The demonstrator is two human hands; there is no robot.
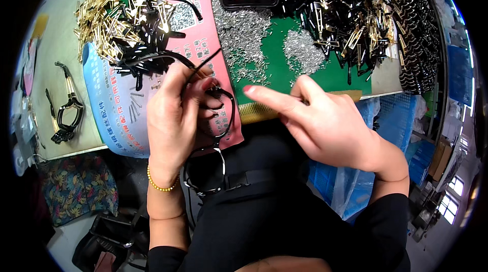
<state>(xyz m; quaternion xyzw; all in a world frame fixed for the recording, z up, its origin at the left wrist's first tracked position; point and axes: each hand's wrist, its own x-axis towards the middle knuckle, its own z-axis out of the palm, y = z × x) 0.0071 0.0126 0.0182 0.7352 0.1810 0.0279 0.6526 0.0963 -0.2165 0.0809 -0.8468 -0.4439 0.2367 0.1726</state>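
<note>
My left hand (175, 114), with a gold bead bracelet (161, 188) at the wrist, is closed round a black eyeglass frame (231, 122). One thin rim loops out to the right of its fingers. A dark temple arm (162, 54) sticks out over the hand at the upper left. To the right is my right hand (328, 124), its forefinger stretched toward the frame, slightly apart from it. Its other fingers curl in, and whatever they may hold is hidden. Below my left hand, another eyeglass frame (203, 190) with a pale end rests at my lap.
Small silver metal pieces (244, 33) lie on the green mat (277, 61), with a smaller heap (304, 51) beside them. Gold and black temple arms (109, 12) pile at the left, more (351, 12) at the right. A phone (250, 0) stands behind; a finished-looking eyeglass frame (68, 112) lies far left.
</note>
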